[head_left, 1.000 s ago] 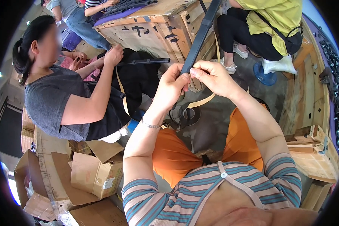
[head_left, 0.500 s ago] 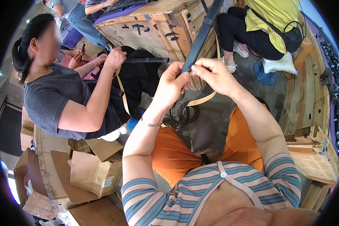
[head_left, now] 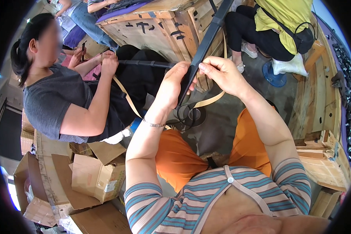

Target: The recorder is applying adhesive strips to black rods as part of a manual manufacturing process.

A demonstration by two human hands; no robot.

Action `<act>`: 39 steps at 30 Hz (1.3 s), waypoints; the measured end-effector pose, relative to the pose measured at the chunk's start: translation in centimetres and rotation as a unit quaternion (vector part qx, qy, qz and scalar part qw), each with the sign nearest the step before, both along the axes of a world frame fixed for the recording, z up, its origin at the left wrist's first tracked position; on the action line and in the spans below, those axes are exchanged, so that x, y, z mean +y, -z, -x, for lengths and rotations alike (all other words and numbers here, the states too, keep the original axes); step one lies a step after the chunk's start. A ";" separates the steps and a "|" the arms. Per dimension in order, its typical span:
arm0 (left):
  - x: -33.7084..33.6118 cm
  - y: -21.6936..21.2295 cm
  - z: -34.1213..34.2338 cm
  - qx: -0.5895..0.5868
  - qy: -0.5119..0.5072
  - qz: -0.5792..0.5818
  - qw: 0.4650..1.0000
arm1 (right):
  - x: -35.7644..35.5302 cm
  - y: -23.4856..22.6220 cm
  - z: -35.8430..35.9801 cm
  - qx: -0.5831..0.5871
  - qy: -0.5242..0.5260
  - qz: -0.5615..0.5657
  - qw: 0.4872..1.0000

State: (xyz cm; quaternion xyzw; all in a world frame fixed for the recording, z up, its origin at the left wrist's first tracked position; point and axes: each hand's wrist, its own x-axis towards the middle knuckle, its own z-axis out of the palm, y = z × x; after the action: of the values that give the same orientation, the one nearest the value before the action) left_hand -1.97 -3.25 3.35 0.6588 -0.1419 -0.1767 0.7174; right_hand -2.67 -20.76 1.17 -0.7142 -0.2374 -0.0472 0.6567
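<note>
1. Barely shifted since the earlier frames: both hands raised at the same spot on the long black strip, with only a slight regrip of the fingers.
2. Left hand closed around the strip's lower end, thumb side toward the strip, silver bracelet at the wrist.
3. Right hand pinching the same strip just above, fingertips curled onto its edge, touching the left hand's fingers.
4. Black strip slanting up and away from the hands toward the wooden crate, its lower end hidden between the palms.
5. Beige strap trailing down from under the hands, curving toward the orange lap; black rings lying on the floor just beyond the knees.
6. Judging by the steady pinch, fine fitting work at the strip's end under way, not yet finished.
7. Co-worker in a grey shirt to the left, own hands on another black strip, posture nearly the same as before.
</note>
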 end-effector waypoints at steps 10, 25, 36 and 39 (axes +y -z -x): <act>0.2 -0.1 -0.2 0.038 0.021 0.017 0.999 | 0.1 0.0 0.0 0.002 -0.005 -0.005 1.000; -0.3 0.4 0.1 -0.032 -0.027 -0.009 0.999 | 0.8 -0.2 0.4 0.019 0.062 -0.011 0.998; -0.3 0.2 -0.1 0.057 -0.012 0.024 0.998 | 0.7 -0.1 0.4 0.020 0.049 -0.025 0.998; 0.2 0.0 -0.1 0.106 0.033 0.067 0.992 | -0.3 -0.3 0.6 0.012 -0.002 -0.005 1.000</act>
State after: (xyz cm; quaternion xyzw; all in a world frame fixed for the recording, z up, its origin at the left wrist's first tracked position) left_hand -1.89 -3.04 3.36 0.5818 -0.0985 -0.2593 0.7646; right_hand -3.29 -21.07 1.45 -0.7110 -0.2308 -0.0383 0.6632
